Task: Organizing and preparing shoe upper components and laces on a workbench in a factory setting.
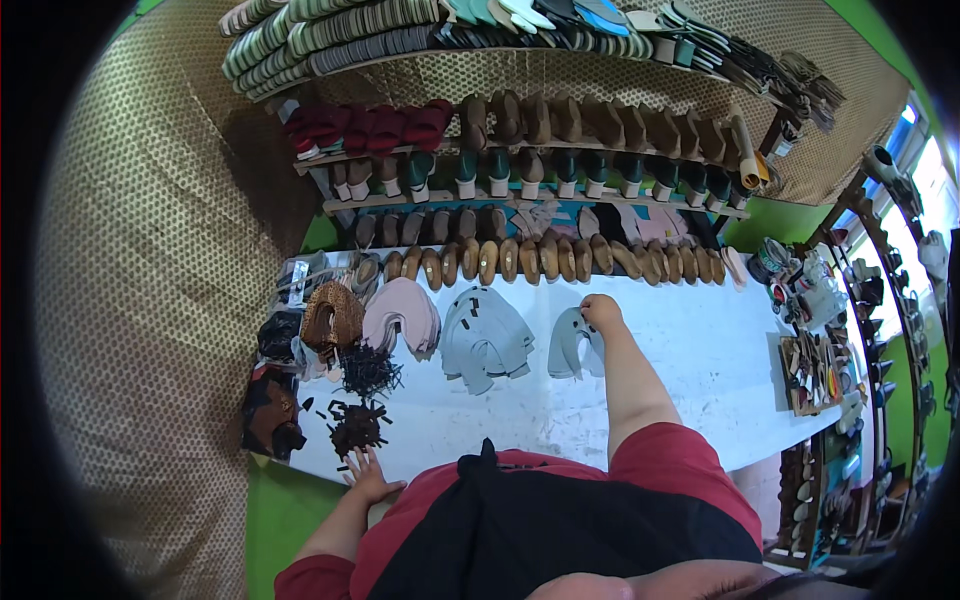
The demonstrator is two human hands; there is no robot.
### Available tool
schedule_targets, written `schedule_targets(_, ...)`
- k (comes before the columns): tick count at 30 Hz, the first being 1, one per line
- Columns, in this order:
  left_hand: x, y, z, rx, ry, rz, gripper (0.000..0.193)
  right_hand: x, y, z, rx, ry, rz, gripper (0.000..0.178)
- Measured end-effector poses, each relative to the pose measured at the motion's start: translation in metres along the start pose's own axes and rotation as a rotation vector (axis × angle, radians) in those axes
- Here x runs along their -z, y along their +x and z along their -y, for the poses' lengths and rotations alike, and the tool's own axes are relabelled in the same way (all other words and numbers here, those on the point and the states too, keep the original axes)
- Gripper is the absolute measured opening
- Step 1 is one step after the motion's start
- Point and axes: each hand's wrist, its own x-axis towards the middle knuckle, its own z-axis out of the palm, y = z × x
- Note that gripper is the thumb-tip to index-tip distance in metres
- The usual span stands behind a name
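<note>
My right hand (600,312) reaches to the middle of the white table, its fingers curled together at the upper edge of a grey U-shaped shoe upper piece (562,345). What the fingertips pinch, if anything, is too small to tell. A small dark mark shows on the grey piece beside them. My left hand (370,478) rests at the table's front edge with fingers spread and nothing in it. Just beyond it lies a pile of dark brown strips (357,428). Left of the right hand is a stack of grey U-shaped pieces (485,335), with a few small dark strips on top.
Pink U-shaped pieces (400,312), a brown patterned stack (332,318) and a heap of black strips (370,370) cover the table's left part. Wooden shoe lasts (508,260) line the back edge, below shelves of shoes. A wooden tool tray (815,372) stands at right.
</note>
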Motion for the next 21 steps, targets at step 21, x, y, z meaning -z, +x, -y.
schedule_targets(21,0.000,0.000,0.001,-0.018,0.017,0.002,0.139,-0.017,-0.040,0.024,-0.166,0.072,-0.445,0.021)
